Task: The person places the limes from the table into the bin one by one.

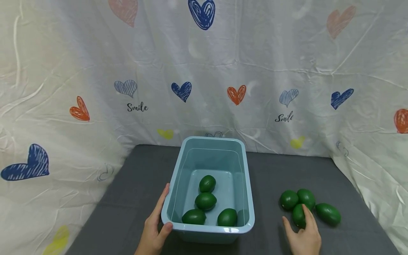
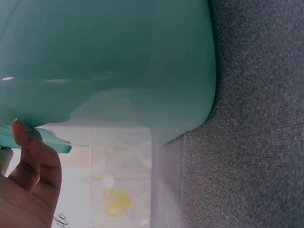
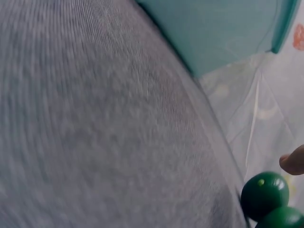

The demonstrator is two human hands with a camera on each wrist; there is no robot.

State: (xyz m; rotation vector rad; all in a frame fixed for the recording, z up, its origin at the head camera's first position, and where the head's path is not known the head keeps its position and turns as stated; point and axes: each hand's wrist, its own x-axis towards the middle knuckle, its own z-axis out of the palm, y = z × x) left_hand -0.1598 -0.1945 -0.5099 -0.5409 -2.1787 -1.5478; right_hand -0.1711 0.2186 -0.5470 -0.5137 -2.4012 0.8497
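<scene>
Backdrop: white heart-print sheet (image 1: pixel 255 71) behind a grey desk (image 1: pixel 134 184).
Head view: left hand (image 1: pixel 156 226) holds blue tub (image 1: pixel 173 184) at its near-left corner, thumb over rim; four limes inside. Right hand (image 1: pixel 302 235), fingers loose, touches nearest lime (image 1: pixel 298 215) of four right of tub.
Left wrist: thumb on tub rim.
Right wrist: fingertip (image 3: pixel 293 161) just above a lime; tub behind.

- The word "Smile" stands in black script on the white heart-print curtain (image 1: pixel 204 71), up and to the left of the blue tub (image 1: pixel 178 177), under a pale blue heart.
- A second "Smile", slanted, stands on the same curtain up and to the right of the tub.
- The tub itself carries no readable writing.
</scene>
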